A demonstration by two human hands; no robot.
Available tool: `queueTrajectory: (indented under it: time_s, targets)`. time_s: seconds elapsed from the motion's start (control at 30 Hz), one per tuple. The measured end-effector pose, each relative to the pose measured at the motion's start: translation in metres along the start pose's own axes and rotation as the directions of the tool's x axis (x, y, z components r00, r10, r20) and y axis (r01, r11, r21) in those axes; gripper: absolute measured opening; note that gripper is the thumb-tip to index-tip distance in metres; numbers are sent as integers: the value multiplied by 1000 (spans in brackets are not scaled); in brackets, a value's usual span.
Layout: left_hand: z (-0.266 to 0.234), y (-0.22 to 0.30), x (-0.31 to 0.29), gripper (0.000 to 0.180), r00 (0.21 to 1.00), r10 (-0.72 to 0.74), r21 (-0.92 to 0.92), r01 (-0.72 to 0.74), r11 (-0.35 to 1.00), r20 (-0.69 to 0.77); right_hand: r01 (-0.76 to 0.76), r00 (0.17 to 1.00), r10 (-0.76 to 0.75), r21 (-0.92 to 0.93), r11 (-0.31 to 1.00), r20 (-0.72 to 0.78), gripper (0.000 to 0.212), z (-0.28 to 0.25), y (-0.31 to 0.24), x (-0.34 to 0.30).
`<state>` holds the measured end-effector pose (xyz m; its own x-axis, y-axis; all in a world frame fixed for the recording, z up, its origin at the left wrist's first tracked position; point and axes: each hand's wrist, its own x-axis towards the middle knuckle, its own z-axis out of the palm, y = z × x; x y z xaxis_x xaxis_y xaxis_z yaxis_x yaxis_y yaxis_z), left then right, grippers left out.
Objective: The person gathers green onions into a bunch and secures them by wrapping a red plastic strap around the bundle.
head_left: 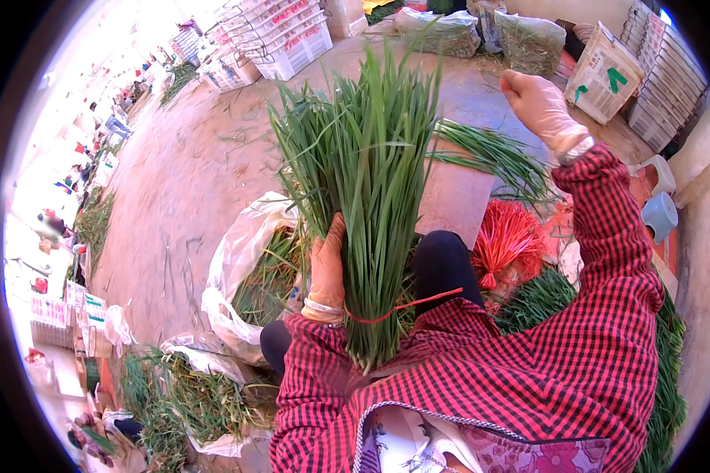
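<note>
A thick bunch of garlic chives (371, 173) stands upright before me, leaf tips pointing away. My left hand (327, 260), in a thin glove, is wrapped round its left side. A red tie (371, 318) circles the lower stems, with one loose end sticking out to the right. My right hand (538, 106), also gloved, is raised at the upper right, apart from the bunch. Its fingers are closed, and whatever may be inside them is hidden. A smaller heap of chives (493, 154) lies on a board (459, 201) beyond my knee.
Red ties (506, 236) lie in a bundle by my right knee. More chives (536, 299) are piled to my right. A white plastic bag (241, 236) of leaf scraps sits at left. Stacked white crates (296, 51) stand at the back, a tilted crate (605, 75) and blue stool (659, 214) at right.
</note>
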<state>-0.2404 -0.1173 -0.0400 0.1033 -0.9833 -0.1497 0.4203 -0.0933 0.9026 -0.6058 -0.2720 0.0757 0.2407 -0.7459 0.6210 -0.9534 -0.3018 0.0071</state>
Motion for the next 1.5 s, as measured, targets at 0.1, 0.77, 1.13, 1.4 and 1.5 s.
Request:
queueTrajectory:
  time_s: [0.1,0.77,1.13,1.4,1.5]
  targets:
    - [-9,-4,1,42,1000,19,-10,-19,1000,-10,-101,995,90,462,881,45,27,-18,-35,-6]
    - [17,-8,-1,37,1000,-18,-15,18,1000,21,135,972,-119,66,989,-203,30,-28,-44,-10]
    - [13,-17,6,39,990,122,-30,-125,992,-67,743,634,-770,221,632,70,64,-35,-177,-77]
    - [-1,-5,2,37,1000,-1,-213,1,977,2,714,690,-723,128,688,33,26,-7,-161,-110]
    - [-5,-5,6,38,999,-33,-209,37,977,23,669,725,-687,189,719,47,34,-10,-158,-113]
